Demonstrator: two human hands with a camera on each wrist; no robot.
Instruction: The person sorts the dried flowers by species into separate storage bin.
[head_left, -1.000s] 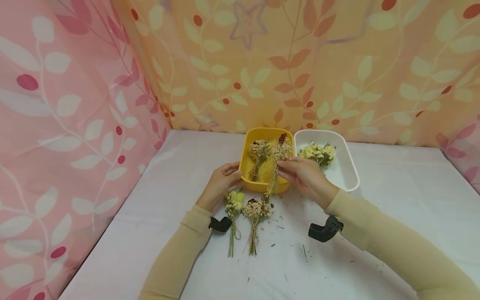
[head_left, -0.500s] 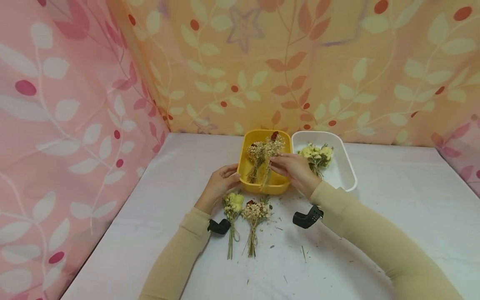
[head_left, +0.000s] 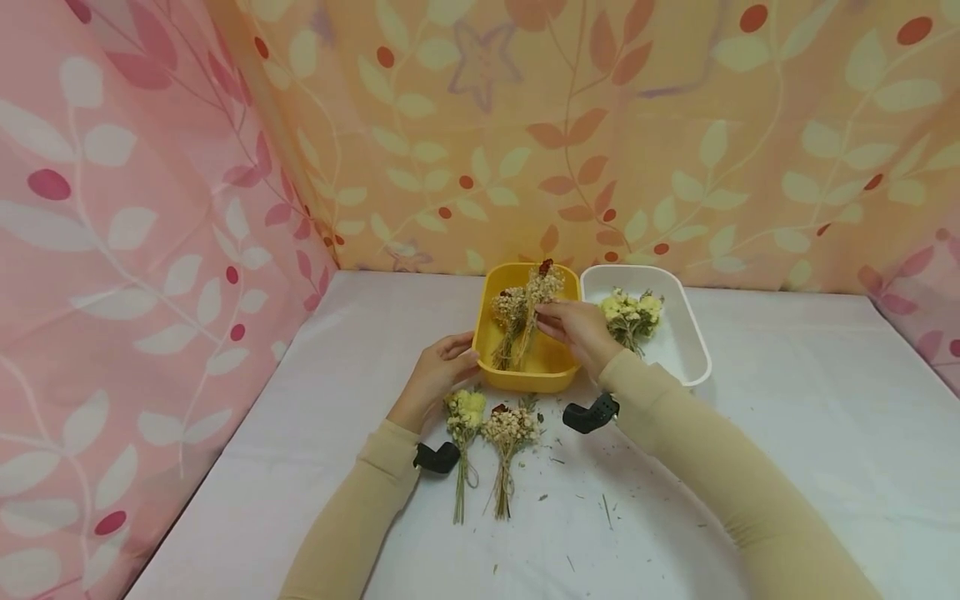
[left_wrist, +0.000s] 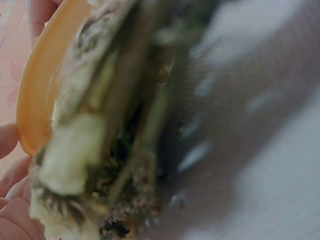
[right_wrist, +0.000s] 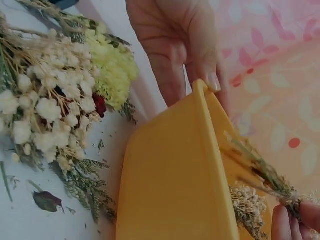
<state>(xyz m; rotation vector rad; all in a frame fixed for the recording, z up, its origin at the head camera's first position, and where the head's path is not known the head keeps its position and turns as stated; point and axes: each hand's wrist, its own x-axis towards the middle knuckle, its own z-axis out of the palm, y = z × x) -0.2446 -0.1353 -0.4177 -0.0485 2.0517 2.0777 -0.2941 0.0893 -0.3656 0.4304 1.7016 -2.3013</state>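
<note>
In the head view my right hand [head_left: 581, 329] pinches the stems of a dried flower bouquet [head_left: 546, 285], cream with a dark red bloom, inside the yellow tray [head_left: 528, 382]. Beside it in that tray lies a similar bouquet [head_left: 509, 307]. My left hand [head_left: 431, 375] holds the tray at its near left corner; the right wrist view shows the thumb [right_wrist: 212, 80] over the rim. On the table in front lie a yellow bouquet [head_left: 467, 410] and a cream-and-red one [head_left: 510, 425]. Blurred flowers [left_wrist: 70, 155] fill much of the left wrist view.
A white tray [head_left: 696, 337] stands against the yellow one on the right, with yellow bouquets [head_left: 632, 312] inside. Loose stem bits [head_left: 607, 511] are scattered over the white tablecloth. Patterned curtains [head_left: 420, 125] close off the back and left.
My right hand has moved left and lowered the bouquet deeper into the yellow tray, next to the other bouquet. The left hand keeps its place at the tray's corner.
</note>
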